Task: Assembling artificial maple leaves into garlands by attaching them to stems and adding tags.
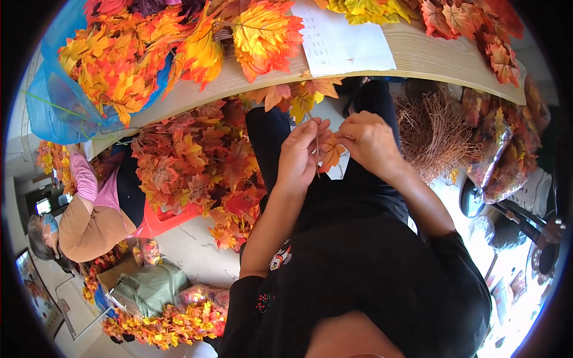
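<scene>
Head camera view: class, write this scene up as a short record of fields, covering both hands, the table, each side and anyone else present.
Left hand: fingers around a thin brown stem
Right hand: fingertips pinched at an orange maple-shaped leaf
Table: pale wood-grain top bearing a white handwritten paper sheet and orange-yellow leaf clusters
Left side: large heap of red-orange leaves; translucent blue plastic bag
Right side: tangled bundle of reddish-brown wiry strands
Others: a co-worker in a brown top, far left

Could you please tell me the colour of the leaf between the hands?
The leaf is orange, best seen in the head view.
</scene>
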A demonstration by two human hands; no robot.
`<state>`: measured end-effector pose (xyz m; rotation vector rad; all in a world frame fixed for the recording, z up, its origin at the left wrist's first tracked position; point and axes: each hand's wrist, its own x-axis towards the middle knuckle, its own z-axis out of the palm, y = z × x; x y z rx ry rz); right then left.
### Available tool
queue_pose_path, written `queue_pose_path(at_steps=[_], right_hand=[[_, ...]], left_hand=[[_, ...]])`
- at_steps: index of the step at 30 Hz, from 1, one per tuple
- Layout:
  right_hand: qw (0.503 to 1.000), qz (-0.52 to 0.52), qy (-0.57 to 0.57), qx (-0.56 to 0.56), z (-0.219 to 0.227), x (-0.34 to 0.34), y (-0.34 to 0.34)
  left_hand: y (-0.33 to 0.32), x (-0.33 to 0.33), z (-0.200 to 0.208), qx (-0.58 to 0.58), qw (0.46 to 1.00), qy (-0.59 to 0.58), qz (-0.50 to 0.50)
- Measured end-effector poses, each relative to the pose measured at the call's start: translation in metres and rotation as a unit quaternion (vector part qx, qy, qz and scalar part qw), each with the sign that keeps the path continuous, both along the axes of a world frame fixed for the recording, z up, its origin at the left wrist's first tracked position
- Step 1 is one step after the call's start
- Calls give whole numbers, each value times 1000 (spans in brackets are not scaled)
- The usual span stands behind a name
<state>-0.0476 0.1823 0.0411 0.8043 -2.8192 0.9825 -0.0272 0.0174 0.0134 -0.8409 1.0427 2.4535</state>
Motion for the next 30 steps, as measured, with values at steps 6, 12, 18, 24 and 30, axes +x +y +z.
queue_pose_path(at_steps=[6,12,18,24,30], right_hand=[[954,-60,-168,-241,-28,6,-24],[910,-43,-269,-311,-31,4,-28],[891,-65,-287,-346,-29,2,-29],[897,-56,-284,-334,-33,3,-28],[888,-62,-300,-344,-35,3,-28]], left_hand=[[-8,5,-10,15,999,14,27],[-10,5,-10,36,999,13,2],[-8,4,-9,24,1000,11,-3],[-8,6,-9,18,1000,-7,9],[-4,10,-8,-8,999,35,-4]])
